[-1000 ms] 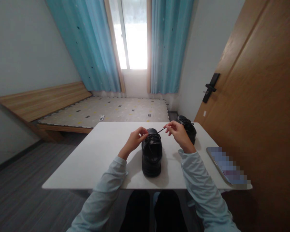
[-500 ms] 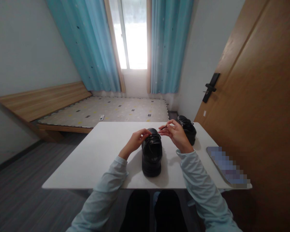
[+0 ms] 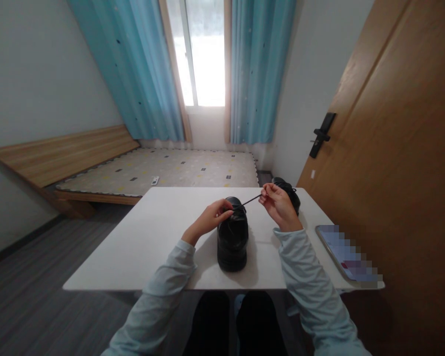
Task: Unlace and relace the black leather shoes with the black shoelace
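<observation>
A black lace-up shoe (image 3: 232, 254) stands on the white table, its toe pointing away from me and its opening towards me. My left hand (image 3: 208, 218) is closed at the laced part, thumb and fingers gripping the shoe there; the fingertips partly cover the lacing. From the lacing a black shoelace (image 3: 251, 200) runs taut, up and to the right. Its far end is pinched between the thumb and fingers of my right hand (image 3: 279, 205), raised above the table. Behind that hand sits a second black shoe (image 3: 292, 194), partly hidden.
On the right of the white table (image 3: 133, 247) lies a flat device with a blurred screen (image 3: 343, 252). A bed (image 3: 170, 165) with a small white object (image 3: 155, 181) on it is beyond the table. A wooden door (image 3: 393, 123) stands close on the right.
My right hand has moved right, away from the shoe, drawing the shoelace out into a straight line. My left hand stays at the lacing, its fingers shifted slightly.
</observation>
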A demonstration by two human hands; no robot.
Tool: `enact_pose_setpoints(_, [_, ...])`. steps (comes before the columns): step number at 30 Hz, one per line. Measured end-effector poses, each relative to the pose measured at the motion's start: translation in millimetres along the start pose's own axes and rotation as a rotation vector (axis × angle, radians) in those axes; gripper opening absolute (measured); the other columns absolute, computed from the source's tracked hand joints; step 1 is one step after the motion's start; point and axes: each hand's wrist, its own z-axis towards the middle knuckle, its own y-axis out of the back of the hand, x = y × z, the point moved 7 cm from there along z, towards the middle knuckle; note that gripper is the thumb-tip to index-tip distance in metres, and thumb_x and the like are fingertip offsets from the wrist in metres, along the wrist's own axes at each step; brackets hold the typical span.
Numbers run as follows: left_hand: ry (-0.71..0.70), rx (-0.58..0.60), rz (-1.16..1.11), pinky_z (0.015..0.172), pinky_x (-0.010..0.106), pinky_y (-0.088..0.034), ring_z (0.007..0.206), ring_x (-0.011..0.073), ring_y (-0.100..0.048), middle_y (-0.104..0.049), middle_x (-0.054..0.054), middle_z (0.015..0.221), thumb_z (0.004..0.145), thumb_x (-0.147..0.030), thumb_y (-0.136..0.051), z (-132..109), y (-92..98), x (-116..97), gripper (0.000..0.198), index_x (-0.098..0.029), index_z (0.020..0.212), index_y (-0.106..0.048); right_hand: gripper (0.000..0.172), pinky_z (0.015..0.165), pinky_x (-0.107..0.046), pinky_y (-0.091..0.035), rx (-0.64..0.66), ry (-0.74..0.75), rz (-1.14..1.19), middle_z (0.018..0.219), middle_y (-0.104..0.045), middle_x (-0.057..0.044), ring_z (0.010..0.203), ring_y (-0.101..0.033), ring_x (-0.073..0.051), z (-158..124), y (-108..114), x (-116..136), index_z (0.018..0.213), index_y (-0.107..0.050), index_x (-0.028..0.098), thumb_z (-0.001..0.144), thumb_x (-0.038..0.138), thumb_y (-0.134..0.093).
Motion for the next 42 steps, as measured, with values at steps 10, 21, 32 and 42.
enact_pose_setpoints(10, [-0.088,0.029,0.1,0.071,0.029,-0.045,0.078,0.0153,-0.052,-0.059,0.005,0.097,0.081,-0.03,-0.06,-3.9,-0.9,-5.6,0.025,-0.018,0.103,-0.06,0.027,0.06,-0.026,-0.046,-0.011,0.084,0.054,0.064,-0.047,0.003,0.058,-0.047,-0.011,-2.2,9.5,15.0,0.078,-0.054,0.023,0.074,0.045,-0.07])
enact_pose_setpoints(21, [-0.076,0.039,0.074,0.069,0.029,-0.045,0.073,0.0135,-0.051,-0.056,0.004,0.095,0.084,-0.041,-0.058,-4.7,-0.5,-4.7,0.028,-0.019,0.101,-0.062,0.037,0.072,-0.036,-0.053,0.002,0.217,-0.144,0.064,-0.053,0.001,0.066,-0.055,-0.015,-11.1,7.7,28.9,0.077,-0.059,0.023,0.071,0.057,-0.069])
enact_pose_setpoints(32, [-0.106,0.016,0.111,0.07,0.027,-0.045,0.077,0.0145,-0.052,-0.054,0.004,0.093,0.083,-0.036,-0.059,-5.3,1.4,-8.8,0.025,-0.02,0.102,-0.063,0.033,0.054,-0.027,-0.052,0.325,-0.039,-0.367,0.069,-0.07,-0.006,0.058,-0.064,-0.015,-16.1,1.8,17.5,0.08,-0.072,0.014,0.07,0.045,-0.073])
enact_pose_setpoints(42, [-0.197,-0.048,0.149,0.094,0.039,-0.042,0.101,0.0215,-0.053,-0.058,0.007,0.102,0.083,-0.029,-0.06,-4.3,-3.7,-24.4,0.015,-0.023,0.092,-0.071,0.019,0.052,-0.023,-0.051,0.445,-0.121,-0.537,0.059,-0.068,-0.004,0.054,-0.065,-0.014,-20.3,-9.9,-8.1,0.071,-0.07,0.013,0.066,0.032,-0.074])
